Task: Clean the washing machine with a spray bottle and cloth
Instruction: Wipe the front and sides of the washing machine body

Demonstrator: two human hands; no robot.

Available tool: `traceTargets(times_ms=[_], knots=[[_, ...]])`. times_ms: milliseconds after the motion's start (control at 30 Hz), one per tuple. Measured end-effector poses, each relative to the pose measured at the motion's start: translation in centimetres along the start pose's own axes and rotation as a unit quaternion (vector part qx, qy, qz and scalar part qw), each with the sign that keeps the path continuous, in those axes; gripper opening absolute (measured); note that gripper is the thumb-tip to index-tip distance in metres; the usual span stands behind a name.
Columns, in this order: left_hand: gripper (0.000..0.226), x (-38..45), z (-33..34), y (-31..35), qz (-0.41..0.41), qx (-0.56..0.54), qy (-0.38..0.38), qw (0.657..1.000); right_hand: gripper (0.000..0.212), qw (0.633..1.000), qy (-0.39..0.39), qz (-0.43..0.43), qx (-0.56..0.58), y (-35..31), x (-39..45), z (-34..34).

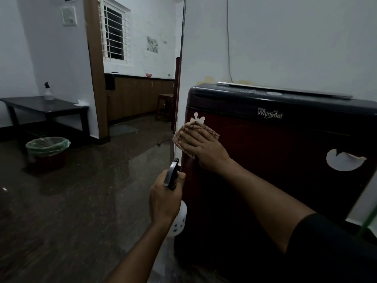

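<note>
A dark red washing machine with a black top stands against the white wall on the right. My right hand lies flat on a checked cloth, pressing it against the upper left of the machine's front panel. My left hand grips a white spray bottle with a black trigger head, held just left of the machine's front corner, nozzle pointing up toward the cloth. White sticker remnants show on the panel above the cloth and at the right.
A dark low table at the left carries a second spray bottle. A bin lined with a green bag stands on the dark glossy floor. A doorway leads to a kitchen with a stool.
</note>
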State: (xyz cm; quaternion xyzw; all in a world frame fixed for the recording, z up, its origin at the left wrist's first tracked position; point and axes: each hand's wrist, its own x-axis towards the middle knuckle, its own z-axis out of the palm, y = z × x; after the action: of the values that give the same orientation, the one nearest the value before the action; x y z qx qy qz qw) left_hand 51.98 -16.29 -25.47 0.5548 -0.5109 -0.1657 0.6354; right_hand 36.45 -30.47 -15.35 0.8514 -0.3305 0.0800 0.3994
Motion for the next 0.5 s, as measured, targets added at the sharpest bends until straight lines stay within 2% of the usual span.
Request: traceTargets(times_ms=[200,333,500], knots=[[0.029,1.0,0.7,-3.3,-0.049,0.034,-0.014,0.998,0.055,0.998,-0.036,-0.050,0.029,-5.2,-2.7,4.4],[0.024,2.2,2.1,-5.4,-0.044,0.054,-0.023,0.997,0.053,0.995,-0.065,-0.063,0.039,-8.8,-4.6,8.2],[0.029,1.8,3.2,-8.4,-0.001,0.086,-0.073,0.994,0.057,0.984,-0.144,-0.107,0.010,-13.7,-7.5,13.8]])
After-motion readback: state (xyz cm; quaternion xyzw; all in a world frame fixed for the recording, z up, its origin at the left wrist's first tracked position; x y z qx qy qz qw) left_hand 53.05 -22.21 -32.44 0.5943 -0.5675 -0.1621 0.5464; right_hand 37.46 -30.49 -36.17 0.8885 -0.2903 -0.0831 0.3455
